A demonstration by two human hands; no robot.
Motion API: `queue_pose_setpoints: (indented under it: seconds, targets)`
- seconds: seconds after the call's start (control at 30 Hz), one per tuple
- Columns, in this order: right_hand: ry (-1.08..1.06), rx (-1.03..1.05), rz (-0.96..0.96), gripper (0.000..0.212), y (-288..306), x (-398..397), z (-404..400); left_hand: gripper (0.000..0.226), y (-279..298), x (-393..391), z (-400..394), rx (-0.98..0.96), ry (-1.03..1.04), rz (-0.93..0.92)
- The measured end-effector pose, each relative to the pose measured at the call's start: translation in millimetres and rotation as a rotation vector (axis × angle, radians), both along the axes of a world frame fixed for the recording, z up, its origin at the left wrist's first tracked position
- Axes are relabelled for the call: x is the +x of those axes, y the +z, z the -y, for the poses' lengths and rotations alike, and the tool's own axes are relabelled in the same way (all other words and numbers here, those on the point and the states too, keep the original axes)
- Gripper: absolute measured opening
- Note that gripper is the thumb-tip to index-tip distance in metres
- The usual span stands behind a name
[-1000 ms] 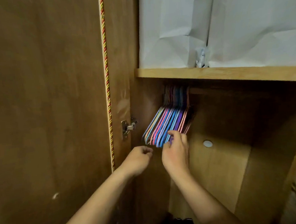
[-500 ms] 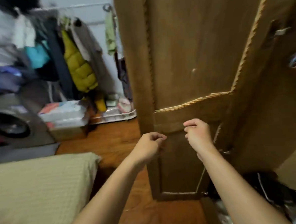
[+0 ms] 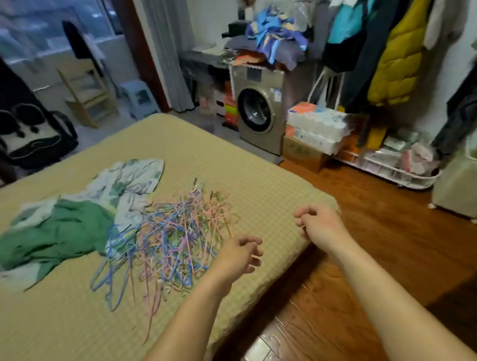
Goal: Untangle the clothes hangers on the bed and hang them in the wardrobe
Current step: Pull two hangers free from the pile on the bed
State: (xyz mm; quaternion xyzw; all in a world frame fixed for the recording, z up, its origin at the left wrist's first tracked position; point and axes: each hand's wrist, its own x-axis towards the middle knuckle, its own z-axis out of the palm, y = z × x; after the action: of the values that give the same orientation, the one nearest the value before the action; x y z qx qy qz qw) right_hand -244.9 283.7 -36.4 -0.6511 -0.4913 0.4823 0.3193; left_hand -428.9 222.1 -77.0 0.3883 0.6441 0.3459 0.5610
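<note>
A tangled heap of thin pink, blue, purple and green clothes hangers [image 3: 168, 237] lies on the bed [image 3: 230, 164], which has a yellow-green checked cover. My left hand [image 3: 237, 254] hovers just right of the heap with fingers loosely curled, holding nothing. My right hand [image 3: 319, 222] hangs over the bed's right corner, also loosely curled and empty. The wardrobe is out of view.
A green and white patterned cloth [image 3: 74, 215] lies left of the hangers. Wooden floor [image 3: 390, 254] runs along the bed's right side. A washing machine [image 3: 259, 109], boxes and a rack of hanging coats [image 3: 397, 56] stand beyond. A chair [image 3: 86, 92] and stool are far left.
The view has swung from the wardrobe's inside, past its door, round to the bed. Both hands left the hung hangers and now hover empty beside the tangled heap.
</note>
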Motion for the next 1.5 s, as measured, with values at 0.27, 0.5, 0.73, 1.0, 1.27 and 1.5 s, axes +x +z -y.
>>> queue_pose_setpoints:
  seconds: [0.27, 0.5, 0.73, 1.0, 1.27, 1.5]
  targets:
    - [0.270, -0.212, -0.041, 0.028, -83.8, -185.6, -7.3, 0.024, -56.0, -187.3, 33.9, -0.133, 0.287, 0.015]
    - [0.280, -0.361, 0.030, 0.019, -143.4, -224.7, -56.8, 0.022, -105.2, -244.2, 35.8, -0.279, 0.492, 0.070]
    - [0.589, -0.407, 0.102, 0.026, -228.0, -297.3, -142.9, 0.021, -154.8, -262.9, 6.3, -0.405, 0.811, 0.076]
    - [0.878, 0.045, 0.412, 0.011, -329.0, -428.0, -309.4, 0.020, -258.8, -287.8, -64.6, -0.460, 1.011, 0.092]
    - [0.835, 0.111, 0.647, 0.033, -409.1, -511.2, -391.2, 0.021, -343.3, -295.8, -94.9, -0.527, 1.029, 0.145]
    - [0.663, -0.178, 0.026, 0.029, -368.3, -517.5, -358.9, 0.020, -317.7, -303.8, -80.1, -0.518, 1.065, 0.219]
